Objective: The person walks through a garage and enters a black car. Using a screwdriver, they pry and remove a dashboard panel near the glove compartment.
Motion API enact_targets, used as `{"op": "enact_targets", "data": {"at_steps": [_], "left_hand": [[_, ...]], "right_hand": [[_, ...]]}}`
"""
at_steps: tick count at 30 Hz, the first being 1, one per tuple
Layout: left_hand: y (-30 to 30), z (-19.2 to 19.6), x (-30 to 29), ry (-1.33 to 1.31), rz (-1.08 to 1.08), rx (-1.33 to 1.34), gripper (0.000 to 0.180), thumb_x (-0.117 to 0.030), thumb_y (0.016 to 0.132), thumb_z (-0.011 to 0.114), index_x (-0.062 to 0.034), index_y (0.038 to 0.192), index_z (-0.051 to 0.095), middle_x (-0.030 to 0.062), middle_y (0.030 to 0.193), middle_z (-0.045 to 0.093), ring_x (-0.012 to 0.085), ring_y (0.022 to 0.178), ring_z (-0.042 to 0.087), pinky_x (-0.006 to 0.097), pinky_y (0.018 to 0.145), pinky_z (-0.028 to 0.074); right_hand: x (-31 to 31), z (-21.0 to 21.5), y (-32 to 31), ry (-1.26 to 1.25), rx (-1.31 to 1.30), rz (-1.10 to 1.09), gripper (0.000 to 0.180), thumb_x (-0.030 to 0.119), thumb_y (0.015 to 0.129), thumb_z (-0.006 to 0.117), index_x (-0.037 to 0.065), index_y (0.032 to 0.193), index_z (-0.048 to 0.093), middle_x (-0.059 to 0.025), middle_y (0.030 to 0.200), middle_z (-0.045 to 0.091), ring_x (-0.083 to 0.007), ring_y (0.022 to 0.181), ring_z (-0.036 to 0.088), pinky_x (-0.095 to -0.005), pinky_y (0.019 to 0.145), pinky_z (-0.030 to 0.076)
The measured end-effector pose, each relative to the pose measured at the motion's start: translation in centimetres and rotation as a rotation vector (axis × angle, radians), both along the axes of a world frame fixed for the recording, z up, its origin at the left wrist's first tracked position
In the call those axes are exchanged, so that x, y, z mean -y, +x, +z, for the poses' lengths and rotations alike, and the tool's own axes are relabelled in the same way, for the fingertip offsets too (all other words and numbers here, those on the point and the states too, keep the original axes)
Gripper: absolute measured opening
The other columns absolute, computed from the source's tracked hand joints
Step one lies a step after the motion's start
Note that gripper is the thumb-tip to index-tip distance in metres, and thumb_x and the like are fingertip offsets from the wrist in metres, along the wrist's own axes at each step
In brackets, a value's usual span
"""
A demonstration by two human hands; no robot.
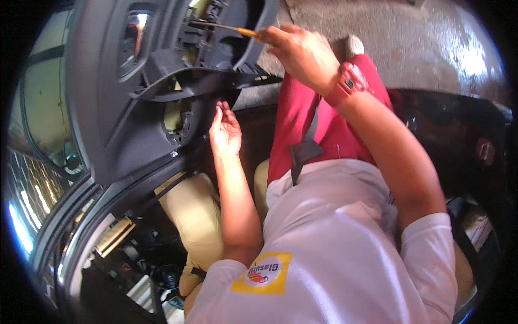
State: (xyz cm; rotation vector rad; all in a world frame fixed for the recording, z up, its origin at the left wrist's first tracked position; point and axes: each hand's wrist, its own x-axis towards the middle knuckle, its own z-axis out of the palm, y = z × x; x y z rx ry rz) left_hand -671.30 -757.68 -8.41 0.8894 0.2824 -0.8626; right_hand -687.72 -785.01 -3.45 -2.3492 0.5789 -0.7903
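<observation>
A dark grey car door panel (pixel 108 113) stands open at the upper left, its inner side toward me. My right hand (pixel 302 51), a red watch (pixel 349 81) on its wrist, grips a screwdriver (pixel 237 29) with an orange-yellow handle. The thin shaft reaches left into a recess near the top of the panel. My left hand (pixel 225 129) is raised, fingers close together, its fingertips touching the panel's lower trim edge. It holds nothing. My white shirt and red trousers (pixel 307 119) fill the middle of the view.
A beige car seat (pixel 194 216) lies below the left arm. A grey belt strap (pixel 308 140) crosses the trousers. Rough concrete ground (pixel 410 38) shows at the top right. The door sill and dark footwell parts (pixel 140 254) sit at the lower left.
</observation>
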Motion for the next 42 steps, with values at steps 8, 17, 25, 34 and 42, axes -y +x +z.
{"op": "enact_targets", "data": {"at_steps": [8, 17, 25, 34, 42], "left_hand": [[-0.1, -1.0, 0.1, 0.027, -0.033, 0.006, 0.014, -0.012, 0.101, 0.064, -0.0037, 0.111, 0.070, 0.0100, 0.111, 0.072, 0.0155, 0.090, 0.068, 0.023, 0.077, 0.061], [0.2, 0.5, 0.9, 0.062, -0.016, 0.020, 0.015, -0.013, 0.100, 0.065, -0.0047, 0.113, 0.068, 0.0093, 0.111, 0.071, 0.0149, 0.087, 0.068, 0.023, 0.075, 0.061], [-0.1, 0.2, 0.5, 0.020, 0.007, 0.015, 0.017, -0.013, 0.100, 0.065, -0.0048, 0.115, 0.068, 0.0086, 0.111, 0.071, 0.0133, 0.086, 0.068, 0.022, 0.074, 0.060], [0.4, 0.0, 0.2, -0.024, 0.037, 0.008, 0.016, -0.013, 0.099, 0.066, -0.0055, 0.113, 0.070, 0.0082, 0.111, 0.072, 0.0137, 0.083, 0.069, 0.022, 0.074, 0.061], [0.7, 0.7, -0.6, -0.070, 0.072, 0.005, 0.016, -0.014, 0.101, 0.064, -0.0055, 0.113, 0.069, 0.0104, 0.110, 0.072, 0.0144, 0.084, 0.069, 0.024, 0.074, 0.062]], "right_hand": [[0.3, 1.3, 0.8, 0.965, 0.214, 0.074, 0.027, 0.018, 0.097, 0.065, -0.006, 0.110, 0.066, -0.0069, 0.074, 0.063, -0.0189, 0.066, 0.057, -0.0334, 0.058, 0.045], [0.1, -0.4, 1.7, 0.471, 0.081, -0.067, 0.031, 0.025, 0.090, 0.074, 0.006, 0.113, 0.068, -0.0106, 0.079, 0.068, -0.0227, 0.068, 0.067, -0.0376, 0.058, 0.052], [0.5, 0.1, 0.9, 0.161, 0.103, -0.065, 0.039, 0.027, 0.092, 0.074, 0.005, 0.122, 0.063, -0.0145, 0.084, 0.071, -0.0269, 0.068, 0.068, -0.0374, 0.059, 0.052], [0.5, 2.7, 1.5, 0.741, -0.006, -0.029, 0.033, 0.031, 0.094, 0.071, 0.003, 0.110, 0.071, -0.0124, 0.076, 0.072, -0.0185, 0.067, 0.068, -0.0329, 0.062, 0.052], [0.0, 1.2, 1.8, 0.298, -0.025, -0.110, 0.035, 0.032, 0.093, 0.071, 0.009, 0.118, 0.070, -0.0182, 0.085, 0.073, -0.0335, 0.081, 0.073, -0.0414, 0.073, 0.055]]}}
